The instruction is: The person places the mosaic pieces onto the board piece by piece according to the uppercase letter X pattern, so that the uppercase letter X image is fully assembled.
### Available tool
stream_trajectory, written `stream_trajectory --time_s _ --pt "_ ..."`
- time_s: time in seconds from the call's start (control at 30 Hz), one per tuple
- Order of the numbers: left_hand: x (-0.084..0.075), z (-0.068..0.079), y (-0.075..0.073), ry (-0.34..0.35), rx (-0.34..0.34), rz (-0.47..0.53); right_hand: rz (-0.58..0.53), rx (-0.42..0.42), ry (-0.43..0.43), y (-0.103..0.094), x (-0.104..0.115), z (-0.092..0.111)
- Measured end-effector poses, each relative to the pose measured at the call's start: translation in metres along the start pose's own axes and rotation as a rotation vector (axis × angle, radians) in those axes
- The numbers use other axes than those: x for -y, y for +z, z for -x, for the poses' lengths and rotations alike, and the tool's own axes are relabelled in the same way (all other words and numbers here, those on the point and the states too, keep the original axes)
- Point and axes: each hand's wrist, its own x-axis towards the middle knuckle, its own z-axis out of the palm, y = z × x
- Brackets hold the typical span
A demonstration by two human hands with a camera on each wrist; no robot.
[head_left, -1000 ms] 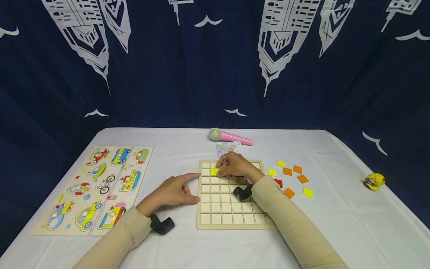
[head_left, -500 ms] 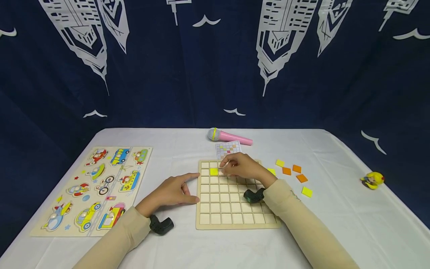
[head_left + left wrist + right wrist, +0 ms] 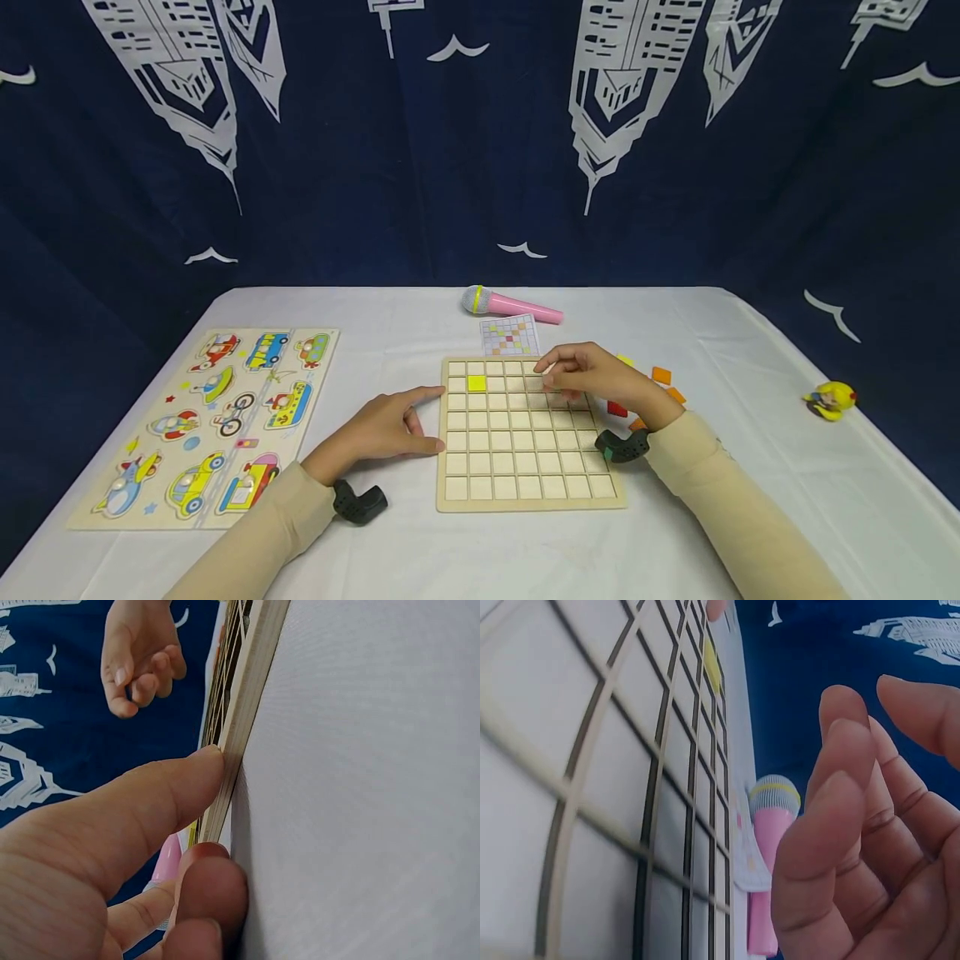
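A square wooden grid board [image 3: 531,504] lies flat on the white table. One yellow tile [image 3: 477,382] sits in a cell of its second row from the back, near the left side. My left hand [image 3: 386,425] touches the board's left edge, its thumb and a fingertip spread apart along that side. In the left wrist view the thumb [image 3: 172,791] presses on the rim. Over the board's back right part hovers my right hand [image 3: 596,375], fingers loosely bent. The right wrist view shows a gap between its thumb and fingers, with nothing held.
Right of the board lie loose tiles, among them a red tile [image 3: 617,409] and an orange tile [image 3: 662,375], partly behind the right hand. Behind it are a pattern card [image 3: 495,336] and pink microphone [image 3: 525,307]. A vehicle puzzle [image 3: 168,392] lies left; a small yellow-headed figure [image 3: 831,401] right.
The right hand has drawn back from beside the yellow tile and moved right across the board, uncovering the card and back cells. The left hand stays at the board's edge.
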Motion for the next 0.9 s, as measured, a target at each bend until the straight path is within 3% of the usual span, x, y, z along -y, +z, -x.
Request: stream_trajectory --time_s 0.37,0.6,0.9 --pt "0.000 -0.001 0.000 -0.013 -0.002 0.000 -0.032 -0.122 0.050 -0.025 -0.014 0.038" --pt "0.001 0.000 0.001 -0.002 -0.003 0.001 0.004 -0.186 0.059 -0.041 -0.023 0.059" --pt "0.001 0.000 0.001 -0.004 -0.004 -0.008 0.075 -0.152 0.067 -0.063 -0.041 0.085"
